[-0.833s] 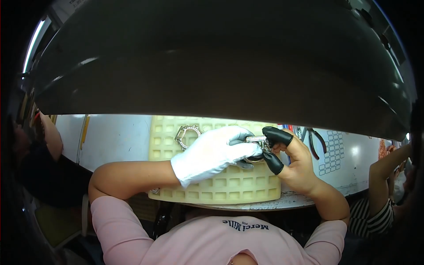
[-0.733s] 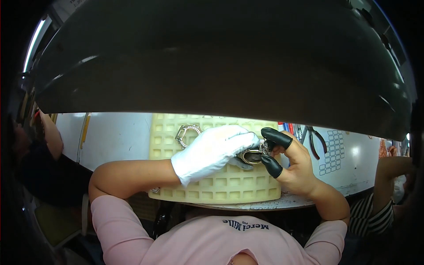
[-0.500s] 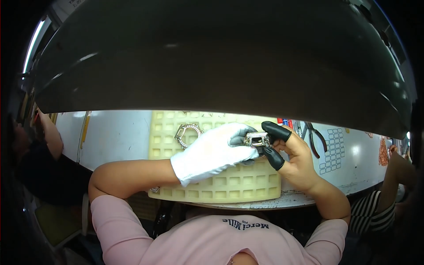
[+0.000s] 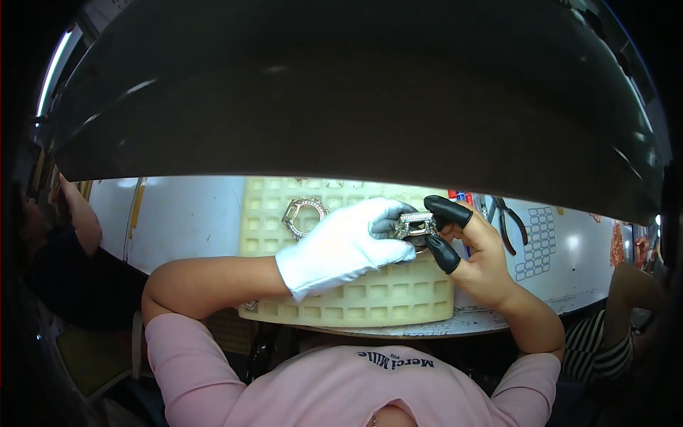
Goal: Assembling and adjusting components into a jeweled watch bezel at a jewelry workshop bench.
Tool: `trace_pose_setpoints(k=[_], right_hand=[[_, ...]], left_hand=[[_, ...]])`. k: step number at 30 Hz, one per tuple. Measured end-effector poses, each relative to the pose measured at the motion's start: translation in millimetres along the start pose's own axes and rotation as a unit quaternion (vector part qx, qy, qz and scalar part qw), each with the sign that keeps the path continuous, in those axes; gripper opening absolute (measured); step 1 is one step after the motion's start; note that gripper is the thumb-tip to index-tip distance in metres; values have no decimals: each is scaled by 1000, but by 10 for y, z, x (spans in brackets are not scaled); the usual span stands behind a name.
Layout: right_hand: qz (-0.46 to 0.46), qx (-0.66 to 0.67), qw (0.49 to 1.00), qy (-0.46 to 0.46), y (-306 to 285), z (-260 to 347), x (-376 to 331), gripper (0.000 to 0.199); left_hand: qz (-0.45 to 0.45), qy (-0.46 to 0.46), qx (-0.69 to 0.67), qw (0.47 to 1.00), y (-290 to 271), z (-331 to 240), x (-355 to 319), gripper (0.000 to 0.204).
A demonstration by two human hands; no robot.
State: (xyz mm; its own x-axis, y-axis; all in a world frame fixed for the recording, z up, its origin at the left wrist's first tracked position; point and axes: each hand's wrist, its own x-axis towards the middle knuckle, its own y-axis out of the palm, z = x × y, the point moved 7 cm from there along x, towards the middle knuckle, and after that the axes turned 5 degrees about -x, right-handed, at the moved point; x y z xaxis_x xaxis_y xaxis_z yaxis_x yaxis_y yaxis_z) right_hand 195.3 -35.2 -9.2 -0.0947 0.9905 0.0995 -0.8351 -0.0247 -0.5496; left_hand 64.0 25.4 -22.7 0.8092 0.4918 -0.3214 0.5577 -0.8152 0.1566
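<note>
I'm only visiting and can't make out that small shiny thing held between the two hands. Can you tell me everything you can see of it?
The small metal piece looks silvery and glittering, roughly square like a frame, with a studded or faceted surface; finer detail is too small to tell. It is held in the air above the cream grid tray. The left hand, in a white glove, pinches it from the left, and the right hand, wearing black finger covers, pinches it from the right.
</note>
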Motion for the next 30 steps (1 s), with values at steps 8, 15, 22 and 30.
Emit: trace_pose_setpoints(k=[8, 15, 22, 30], right_hand=[[-64, -121, 982, -130, -66, 230, -5, 43], [-78, -147, 969, -180, -70, 283, -13, 46], [-80, -168, 961, -205, -59, 262, -31, 41], [-48, 13, 998, -39, -44, 94, 28, 37]], left_hand=[[-10, 35, -100, 994, 39, -43, -45, 32], [-19, 21, 112, 993, -25, -105, -66, 32], [-24, 46, 91, 995, -8, -82, -72, 30], [-7, 38, 7, 999, -39, 26, -15, 37]])
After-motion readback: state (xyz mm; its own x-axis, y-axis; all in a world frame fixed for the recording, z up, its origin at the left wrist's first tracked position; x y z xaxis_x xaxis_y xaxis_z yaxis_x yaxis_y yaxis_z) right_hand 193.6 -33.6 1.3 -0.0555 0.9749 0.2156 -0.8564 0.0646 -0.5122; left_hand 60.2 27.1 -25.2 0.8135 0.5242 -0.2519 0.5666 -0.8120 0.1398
